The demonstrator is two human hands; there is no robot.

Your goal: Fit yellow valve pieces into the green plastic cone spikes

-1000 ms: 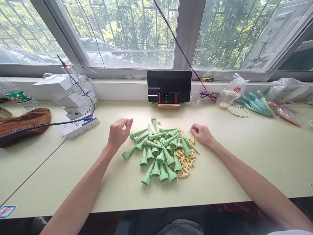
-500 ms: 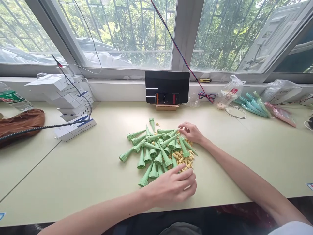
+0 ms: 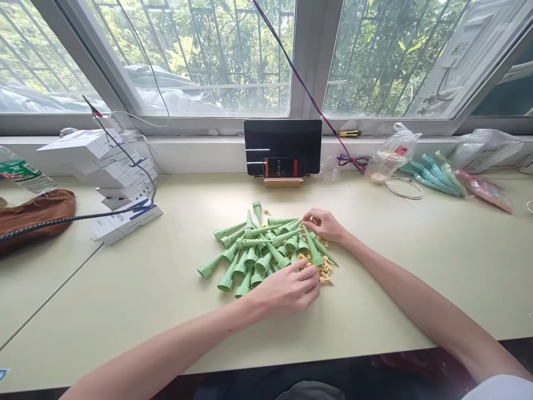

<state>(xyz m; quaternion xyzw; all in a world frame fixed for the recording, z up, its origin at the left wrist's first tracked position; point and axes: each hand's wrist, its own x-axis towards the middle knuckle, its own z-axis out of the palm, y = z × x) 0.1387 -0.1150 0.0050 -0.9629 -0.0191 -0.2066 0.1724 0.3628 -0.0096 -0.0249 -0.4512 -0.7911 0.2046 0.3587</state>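
Observation:
A heap of several green plastic cone spikes (image 3: 258, 247) lies in the middle of the pale table (image 3: 166, 289), with small yellow plastic pieces (image 3: 322, 269) mixed in at its right side. My left hand (image 3: 287, 289) lies on the near edge of the heap, fingers stretched and pressed against the cones and yellow pieces. My right hand (image 3: 325, 224) rests on the far right edge of the heap, fingers curled loosely over the cone tips. Neither hand visibly holds a piece.
A dark tablet (image 3: 283, 145) with a phone (image 3: 283, 166) on a wooden stand leans on the sill behind the heap. White boxes (image 3: 112, 183) and a black cable sit left, by a brown bag (image 3: 35, 214) and bottle (image 3: 25, 172). Plastic bags (image 3: 437, 166) lie at right.
My left hand swept from the heap's far left round to its near side and pushed the near cones inward. My right hand moved left onto the heap's far right edge. The heap is tighter.

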